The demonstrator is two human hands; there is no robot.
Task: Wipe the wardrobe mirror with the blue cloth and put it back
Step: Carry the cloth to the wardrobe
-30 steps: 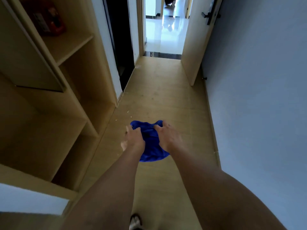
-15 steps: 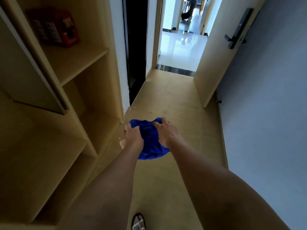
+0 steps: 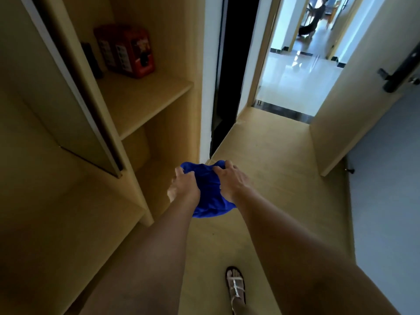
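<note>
A bunched blue cloth (image 3: 208,192) hangs in the air above the wooden floor, held between both hands. My left hand (image 3: 183,186) grips its left side with curled fingers. My right hand (image 3: 230,180) grips its right side, fingers curled over the top edge. To the left stands the open wooden wardrobe (image 3: 145,96) with shelves, and a tall panel with a pale edge (image 3: 75,87), seen nearly edge-on, slants across its front. Whether that panel is the mirror I cannot tell.
A red box (image 3: 134,52) and a dark flat object (image 3: 91,60) sit on the upper shelf. Ahead is a dark doorway (image 3: 236,64), then an open door (image 3: 354,105) with a black handle onto a bright tiled hall. A grey wall (image 3: 391,189) runs along the right. My sandalled foot (image 3: 236,289) is on the floor.
My view has tilted upward and moved forward, showing more of the shelf and hallway. Both hands keep holding the blue cloth in front of me in about the same grip.
</note>
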